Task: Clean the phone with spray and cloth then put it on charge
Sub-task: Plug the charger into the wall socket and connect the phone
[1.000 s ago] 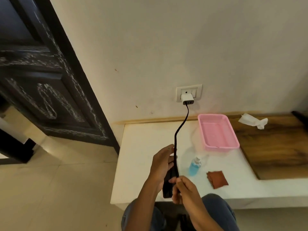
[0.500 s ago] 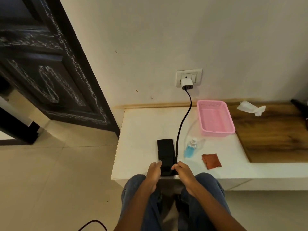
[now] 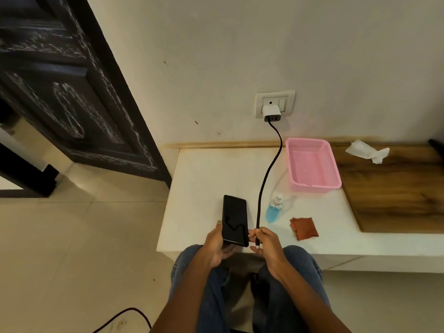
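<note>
Two closed grips: phone (image 3: 235,221), cable (image 3: 263,183).

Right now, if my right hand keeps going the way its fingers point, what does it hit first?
Probably the phone. The right hand pinches the cable end, fingers pointing left toward the phone's lower right edge; the gap looks small, though depth is unclear.

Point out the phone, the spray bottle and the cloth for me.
phone (image 3: 235,218): head view, middle of its dark screen.
spray bottle (image 3: 273,211): head view, on the blue liquid in its body.
cloth (image 3: 304,228): head view, centre of the folded brown square.
</note>
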The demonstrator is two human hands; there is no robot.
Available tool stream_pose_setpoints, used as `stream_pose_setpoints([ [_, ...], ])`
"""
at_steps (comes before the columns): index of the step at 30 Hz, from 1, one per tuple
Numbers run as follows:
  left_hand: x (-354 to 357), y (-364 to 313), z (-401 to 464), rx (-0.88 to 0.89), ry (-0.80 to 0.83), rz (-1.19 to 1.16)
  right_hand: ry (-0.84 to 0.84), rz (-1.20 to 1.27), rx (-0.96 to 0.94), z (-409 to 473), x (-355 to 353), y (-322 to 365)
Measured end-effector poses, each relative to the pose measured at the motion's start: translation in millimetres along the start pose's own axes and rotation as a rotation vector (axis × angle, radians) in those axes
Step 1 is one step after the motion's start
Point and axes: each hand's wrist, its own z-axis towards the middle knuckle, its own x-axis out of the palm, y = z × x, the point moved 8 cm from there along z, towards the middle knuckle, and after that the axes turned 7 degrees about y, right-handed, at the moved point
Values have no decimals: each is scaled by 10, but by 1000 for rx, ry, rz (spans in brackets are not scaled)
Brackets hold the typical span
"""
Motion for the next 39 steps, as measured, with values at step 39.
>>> stream_pose_setpoints([
  [39, 128, -48, 149, 11, 278, -715, -38, -174, -191, -265, 42, 324],
])
